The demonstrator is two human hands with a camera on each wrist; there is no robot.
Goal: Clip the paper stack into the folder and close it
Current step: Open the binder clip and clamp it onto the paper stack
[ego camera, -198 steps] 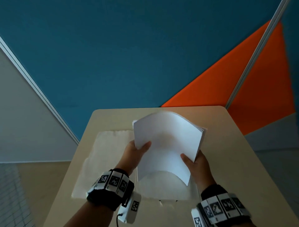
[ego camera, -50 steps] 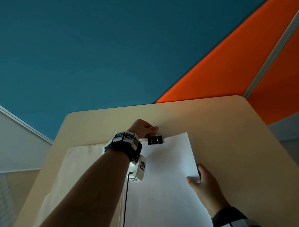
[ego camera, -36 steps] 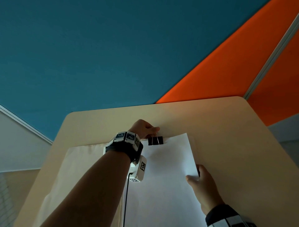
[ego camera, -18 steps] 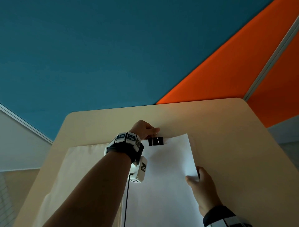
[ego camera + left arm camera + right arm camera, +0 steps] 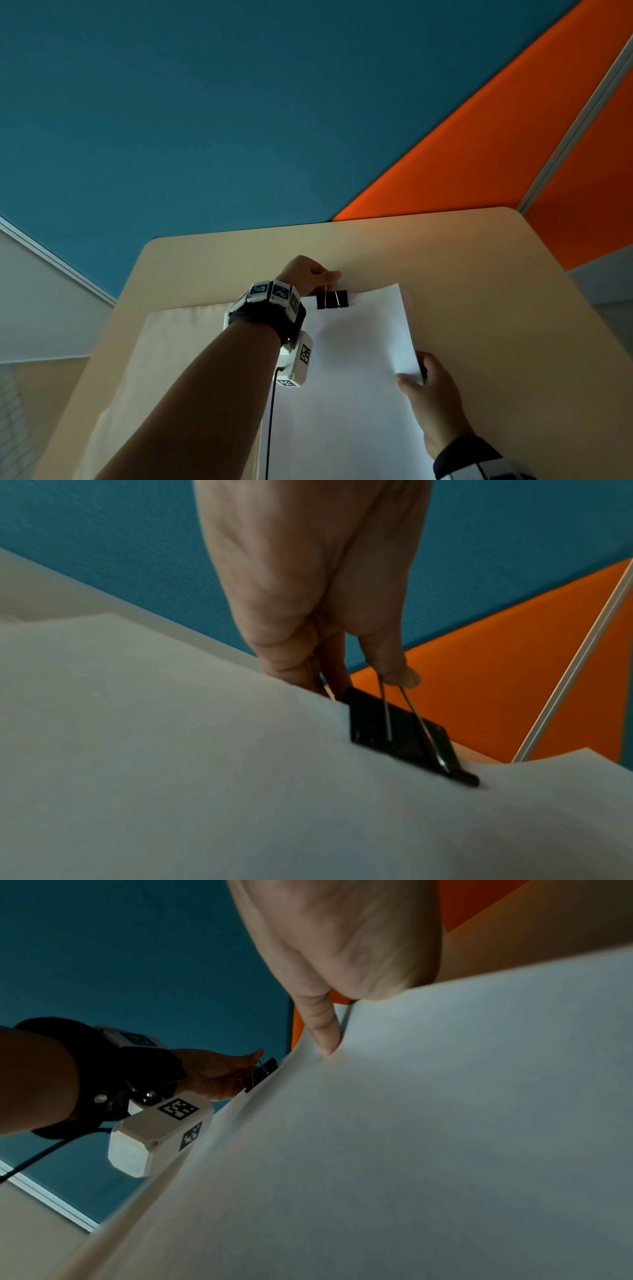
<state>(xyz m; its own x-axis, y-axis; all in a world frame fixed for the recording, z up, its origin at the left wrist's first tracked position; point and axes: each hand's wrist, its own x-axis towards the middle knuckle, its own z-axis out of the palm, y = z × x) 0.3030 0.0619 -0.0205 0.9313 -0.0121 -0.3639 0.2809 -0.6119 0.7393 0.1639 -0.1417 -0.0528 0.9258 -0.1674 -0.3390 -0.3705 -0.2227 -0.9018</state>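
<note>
A white paper stack (image 5: 349, 377) lies on the open white folder (image 5: 171, 349) on the beige table. A black binder clip (image 5: 331, 299) sits on the stack's far edge, near its left corner. My left hand (image 5: 308, 275) pinches the clip's wire handles from beyond the edge; the left wrist view shows the thumb and fingers on the wires of the binder clip (image 5: 404, 733). My right hand (image 5: 431, 394) grips the stack's right edge, thumb on top; in the right wrist view the thumb presses the paper stack (image 5: 428, 1123).
The beige table (image 5: 479, 274) has bare surface beyond and to the right of the paper. Blue and orange partition panels (image 5: 239, 120) stand behind its far edge. A cable hangs from the left wrist camera (image 5: 296, 361) over the folder.
Since 5.5 s ago the stack went from held in the air with both hands to lying on the folder, with a clip on its far edge. In the last second almost nothing moved.
</note>
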